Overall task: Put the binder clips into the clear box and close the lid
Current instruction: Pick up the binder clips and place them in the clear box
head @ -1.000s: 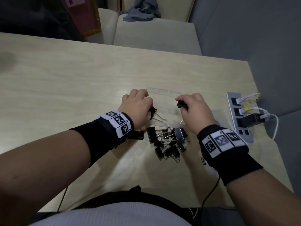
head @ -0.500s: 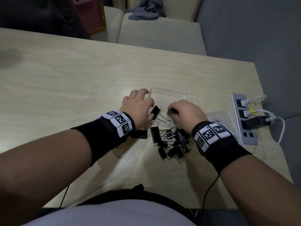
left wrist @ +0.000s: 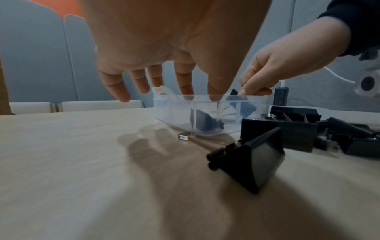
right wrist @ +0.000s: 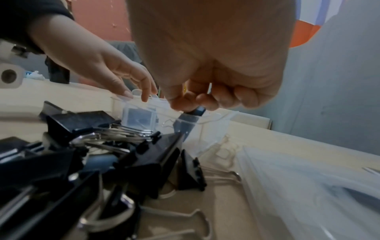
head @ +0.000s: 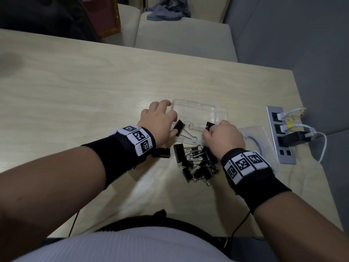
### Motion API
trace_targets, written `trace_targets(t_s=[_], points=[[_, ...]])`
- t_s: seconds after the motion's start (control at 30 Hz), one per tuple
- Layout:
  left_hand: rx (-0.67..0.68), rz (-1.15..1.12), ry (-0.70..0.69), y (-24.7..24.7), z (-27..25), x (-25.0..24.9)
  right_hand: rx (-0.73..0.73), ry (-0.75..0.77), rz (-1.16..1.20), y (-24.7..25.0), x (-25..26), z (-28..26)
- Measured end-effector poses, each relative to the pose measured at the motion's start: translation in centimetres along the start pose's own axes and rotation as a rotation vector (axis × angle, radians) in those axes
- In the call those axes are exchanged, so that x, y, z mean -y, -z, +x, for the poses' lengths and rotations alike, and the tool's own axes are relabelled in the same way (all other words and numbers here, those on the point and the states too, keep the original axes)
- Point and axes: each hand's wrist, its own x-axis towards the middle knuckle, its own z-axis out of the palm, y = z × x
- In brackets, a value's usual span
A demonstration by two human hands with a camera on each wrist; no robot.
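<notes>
Right hand (head: pixel 223 136) has moved back toward the box's right side since half a second ago, and its clip is now over the box interior. Grip state: thumb and fingers curled, pinching one black binder clip (right wrist: pixel 192 112) at the rim of the clear box (head: pixel 196 110); clip body hangs below the rim line, inside the box wall as seen from the left wrist. Left hand (head: pixel 160 121) is spread and relaxed, holding nothing, fingertips (left wrist: pixel 188 88) resting on the box's left rim. One clip (head: pixel 179 127) already lies in the box near the left thumb, wire handles pointing right. Loose pile of clips (head: pixel 196 163) sits on the desk (head: pixel 85 87) just in front of the box, between the wrists; one separate clip (head: pixel 160 152) lies beside the left wrist. Clear lid (head: pixel 253 137) lies flat on the desk right of the box, partly hidden by the right hand. Power strip (head: pixel 279 135) with plugged cables sits at the desk's right edge.
</notes>
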Motion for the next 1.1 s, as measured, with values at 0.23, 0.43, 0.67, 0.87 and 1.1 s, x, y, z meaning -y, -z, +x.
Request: trace_targets(t_s=[0.23,0.43,0.67,0.87,1.1], points=[[-0.050,-0.038,-0.188,0.9,-2.8,1.3,0.076,0.266,0.154,-0.3,0.4,-3.8],[0.265,0.203,-0.283,-0.9,-5.3,2.4,0.105,0.402,0.039,-2.4,2.9,-4.6],[0.286,0.117,-0.189,-0.9,-4.2,2.0,0.177,0.422,-0.104,-2.4,5.3,-3.8],[0.299,-0.032,-0.116,-0.1,-3.8,2.8,0.186,0.461,-0.091,-2.8,4.6,-4.3],[0.075,-0.275,-0.187,2.7,-2.5,2.5,-0.016,0.240,0.445,-1.4,2.1,-5.2]])
